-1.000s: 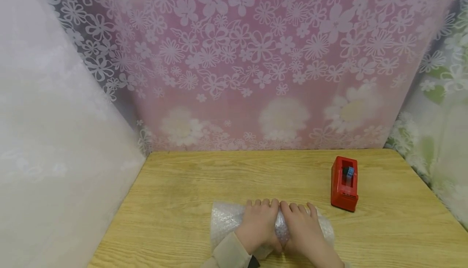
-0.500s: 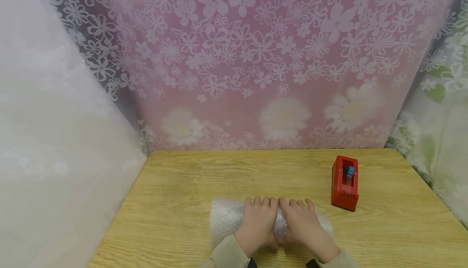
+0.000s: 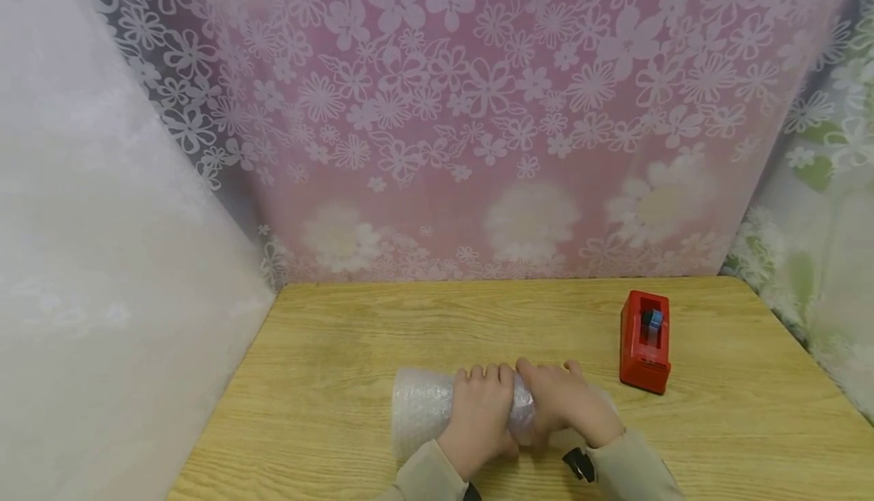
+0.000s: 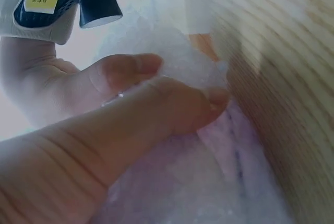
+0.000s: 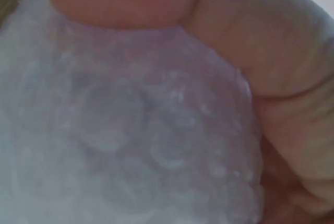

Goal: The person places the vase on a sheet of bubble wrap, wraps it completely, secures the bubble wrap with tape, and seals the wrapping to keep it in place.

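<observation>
A roll of bubble wrap (image 3: 419, 410) lies crosswise near the front of the table, with a pinkish-purple tint showing through its middle. My left hand (image 3: 478, 421) grips it around the middle, fingers over the top and thumb on the near side. Just beside it, my right hand (image 3: 567, 402) holds the right part, its wrist raised and much of that end hidden beneath it. In the left wrist view both thumbs press the bubble wrap (image 4: 172, 177) close together. The right wrist view shows a thumb and curled fingers around the bubbly film (image 5: 130, 125).
A red tape dispenser (image 3: 645, 341) with a blue tape roll stands on the right of the wood-grain table (image 3: 328, 349). Floral curtains (image 3: 437, 144) hang behind and at both sides of the table.
My right hand has turned and its wrist has come up, bringing more of the sleeve and black wrist strap into view. The left hand keeps its grip, and the roll has barely shifted.
</observation>
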`<state>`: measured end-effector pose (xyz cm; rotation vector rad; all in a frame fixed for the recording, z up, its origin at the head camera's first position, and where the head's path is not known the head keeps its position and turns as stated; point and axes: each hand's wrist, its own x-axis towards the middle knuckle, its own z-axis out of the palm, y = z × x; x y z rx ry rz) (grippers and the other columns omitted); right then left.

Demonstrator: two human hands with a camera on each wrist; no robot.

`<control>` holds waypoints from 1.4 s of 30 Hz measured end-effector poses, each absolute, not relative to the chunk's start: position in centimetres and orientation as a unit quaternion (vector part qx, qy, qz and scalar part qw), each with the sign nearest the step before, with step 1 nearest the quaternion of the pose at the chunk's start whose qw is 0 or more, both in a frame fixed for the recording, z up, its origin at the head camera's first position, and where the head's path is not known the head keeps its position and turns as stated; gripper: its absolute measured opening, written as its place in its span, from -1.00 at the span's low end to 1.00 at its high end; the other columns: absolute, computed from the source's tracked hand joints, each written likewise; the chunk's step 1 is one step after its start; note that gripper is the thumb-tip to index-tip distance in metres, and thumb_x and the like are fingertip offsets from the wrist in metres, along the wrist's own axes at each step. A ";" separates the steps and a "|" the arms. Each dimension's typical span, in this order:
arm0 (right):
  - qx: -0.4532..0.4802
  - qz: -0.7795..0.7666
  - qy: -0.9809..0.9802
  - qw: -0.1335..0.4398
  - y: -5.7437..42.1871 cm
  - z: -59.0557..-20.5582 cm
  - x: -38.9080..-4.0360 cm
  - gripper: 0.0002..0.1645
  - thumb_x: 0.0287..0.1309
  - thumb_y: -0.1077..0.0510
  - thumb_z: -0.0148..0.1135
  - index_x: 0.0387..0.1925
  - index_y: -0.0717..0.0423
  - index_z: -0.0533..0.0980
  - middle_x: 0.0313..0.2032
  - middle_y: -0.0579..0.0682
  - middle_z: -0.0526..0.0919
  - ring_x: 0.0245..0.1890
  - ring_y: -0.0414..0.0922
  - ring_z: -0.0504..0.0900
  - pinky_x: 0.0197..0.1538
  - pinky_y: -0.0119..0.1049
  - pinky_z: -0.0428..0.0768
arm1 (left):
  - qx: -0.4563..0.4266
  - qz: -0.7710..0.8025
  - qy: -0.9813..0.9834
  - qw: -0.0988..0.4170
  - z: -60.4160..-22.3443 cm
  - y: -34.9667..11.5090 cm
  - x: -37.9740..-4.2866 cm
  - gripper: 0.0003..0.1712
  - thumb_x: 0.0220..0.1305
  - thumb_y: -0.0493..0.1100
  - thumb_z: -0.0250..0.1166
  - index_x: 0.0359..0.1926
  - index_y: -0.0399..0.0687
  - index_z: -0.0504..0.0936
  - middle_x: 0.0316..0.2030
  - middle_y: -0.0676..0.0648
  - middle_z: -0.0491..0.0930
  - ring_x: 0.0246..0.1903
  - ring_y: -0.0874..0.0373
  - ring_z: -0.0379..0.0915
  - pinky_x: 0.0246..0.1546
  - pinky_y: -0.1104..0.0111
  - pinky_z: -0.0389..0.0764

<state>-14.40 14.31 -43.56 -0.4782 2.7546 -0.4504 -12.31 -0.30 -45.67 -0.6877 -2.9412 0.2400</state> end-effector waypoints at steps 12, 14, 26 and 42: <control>-0.166 -0.174 0.954 0.180 14.4 -42.8 -14.9 -0.07 -0.76 0.18 0.75 -0.14 0.02 0.44 -0.30 -0.07 0.61 -0.22 0.01 0.58 0.10 0.44 0.18 | -0.250 0.054 -0.967 0.016 -45.0 -1.0 -13.2 0.23 -0.65 0.63 0.50 0.11 0.05 0.50 -0.19 0.06 0.64 -0.29 0.14 0.56 -0.25 0.26 0.53; -0.163 -0.172 0.954 0.182 14.4 -42.8 -14.9 -0.07 -0.77 0.20 0.75 -0.13 0.01 0.44 -0.30 -0.07 0.60 -0.21 0.01 0.58 0.11 0.46 0.17 | -0.257 0.044 -0.965 0.011 -44.9 -1.3 -13.3 0.25 -0.64 0.63 0.49 0.14 0.06 0.51 -0.14 0.06 0.65 -0.26 0.12 0.58 -0.23 0.23 0.55; -0.143 -0.194 0.947 0.211 14.6 -42.8 -15.2 -0.02 -0.70 0.29 0.71 -0.02 0.09 0.43 -0.18 -0.01 0.65 -0.09 0.06 0.59 0.18 0.51 0.01 | -0.331 -0.074 -0.939 -0.044 -42.9 -3.8 -14.1 -0.08 -0.11 0.36 0.52 0.25 0.08 0.51 0.01 0.07 0.64 -0.04 0.17 0.58 -0.11 0.15 0.58; -0.162 -0.201 0.932 0.256 15.0 -42.6 -16.0 -0.08 -0.65 0.21 0.65 -0.02 0.09 0.45 -0.22 -0.08 0.59 -0.15 -0.02 0.53 0.17 0.48 0.11 | -0.308 -0.014 -0.951 -0.029 -43.8 -2.8 -14.0 0.14 -0.35 0.45 0.57 0.26 0.02 0.48 0.04 0.00 0.62 -0.05 0.07 0.57 -0.05 0.14 0.52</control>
